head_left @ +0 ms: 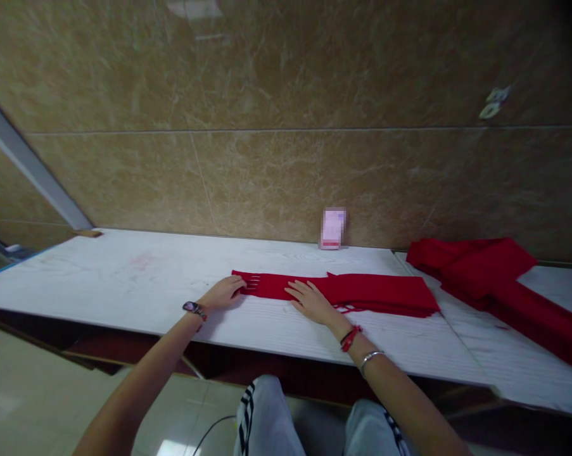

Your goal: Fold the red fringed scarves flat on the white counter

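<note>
A long strip of folded red cloth lies flat across the white tabletop in front of me, with a row of short pale slits near its left end. My left hand is at that end, its fingers bent together over the cloth's edge beside the slits. On the middle of the narrower part rests my right hand, palm down with fingers stretched out and slightly apart. Loose red threads or ties hang out below the cloth, just right of my right hand. The wider part to the right looks layered.
More red cloth lies in a heap and strip on the right. A small pinkish, blurred-out item leans on the tiled wall behind. The white table has open shelf space under its front edge, above my knees.
</note>
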The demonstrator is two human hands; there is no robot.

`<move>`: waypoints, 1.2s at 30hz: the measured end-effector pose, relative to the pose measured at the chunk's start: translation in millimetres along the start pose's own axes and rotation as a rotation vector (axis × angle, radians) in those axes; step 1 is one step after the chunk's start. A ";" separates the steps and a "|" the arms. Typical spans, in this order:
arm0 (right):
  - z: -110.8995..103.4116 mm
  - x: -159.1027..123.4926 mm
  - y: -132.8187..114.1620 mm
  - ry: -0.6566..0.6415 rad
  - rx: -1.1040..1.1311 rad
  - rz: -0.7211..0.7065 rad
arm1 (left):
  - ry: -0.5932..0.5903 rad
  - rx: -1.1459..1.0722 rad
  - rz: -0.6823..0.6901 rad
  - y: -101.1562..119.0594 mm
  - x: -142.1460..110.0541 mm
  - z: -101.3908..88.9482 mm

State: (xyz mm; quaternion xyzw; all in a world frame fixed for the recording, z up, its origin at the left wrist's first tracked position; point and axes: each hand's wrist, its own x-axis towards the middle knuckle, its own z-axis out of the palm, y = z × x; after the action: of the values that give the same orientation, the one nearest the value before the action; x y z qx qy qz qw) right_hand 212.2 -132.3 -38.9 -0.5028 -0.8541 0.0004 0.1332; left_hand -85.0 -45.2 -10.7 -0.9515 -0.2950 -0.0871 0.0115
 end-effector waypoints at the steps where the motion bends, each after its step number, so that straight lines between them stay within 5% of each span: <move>1: 0.3 0.1 0.2 0.000 -0.001 0.000 | 0.003 0.020 -0.035 -11.6 -11.3 -1.3; 6: 0.2 0.5 -0.9 0.011 0.005 -0.002 | -0.009 0.084 -0.173 -49.1 -50.5 -22.5; 11: -1.5 0.8 -3.4 0.006 -0.009 0.005 | 0.113 0.019 -0.051 -9.3 -10.7 -25.0; 15: -1.2 0.0 -3.0 0.010 -0.018 0.007 | -0.006 -0.015 0.086 8.3 9.8 -7.6; 21: 0.2 -0.5 -1.6 0.012 -0.023 0.004 | -0.019 0.000 -0.108 -41.5 -35.8 -10.0; 24: 0.0 0.8 -2.2 0.019 -0.029 -0.001 | 0.052 -0.032 -0.167 -42.9 -38.8 -19.8; 27: -2.5 -0.4 -5.1 0.057 -0.075 -0.014 | 0.151 -0.061 -0.161 -20.5 -8.9 -21.7; 31: -9.0 -11.8 -11.5 0.083 -0.164 0.011 | 0.138 -0.112 -0.024 11.5 56.5 -9.2; 36: -21.4 -23.9 -13.9 -0.027 -0.288 0.171 | -0.119 -0.178 0.002 32.0 132.8 12.2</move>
State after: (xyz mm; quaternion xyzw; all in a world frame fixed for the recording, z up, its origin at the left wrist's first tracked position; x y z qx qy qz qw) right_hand 216.1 -162.6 -21.8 -0.5873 -0.8012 -0.1039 0.0480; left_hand 42.6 3.5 1.1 -0.9526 -0.2851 -0.0562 -0.0904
